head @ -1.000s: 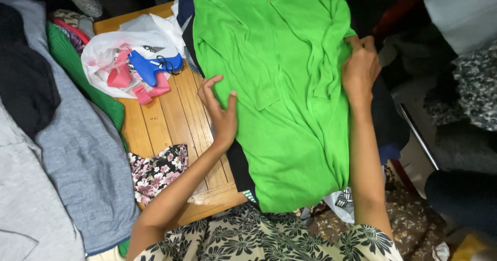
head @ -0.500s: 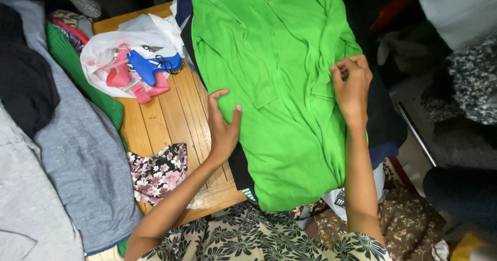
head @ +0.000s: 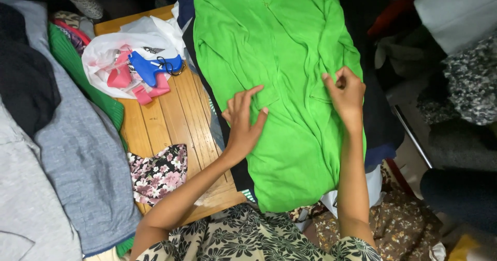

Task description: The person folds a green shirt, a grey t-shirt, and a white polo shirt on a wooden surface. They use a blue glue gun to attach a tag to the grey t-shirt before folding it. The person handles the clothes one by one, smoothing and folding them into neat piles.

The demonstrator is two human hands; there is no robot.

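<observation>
Both hands on a green garment (head: 279, 59) — smoothing and gathering.
Left hand (head: 243, 121) lies flat, fingers spread wide; right hand (head: 346, 93), at three o'clock, pinches a fold — desk (head: 171, 121) beneath.

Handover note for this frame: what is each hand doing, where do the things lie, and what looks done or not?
Left hand: flat on the green garment, fingers spread, gripping nothing.
Right hand: pinching a fold near the garment's right edge.
The garment lies spread lengthwise over the wooden table, on darker clothes.
Done: mostly laid out flat.
Left: wrinkles along the right side; not folded.
A white bag holds a blue tool.
</observation>
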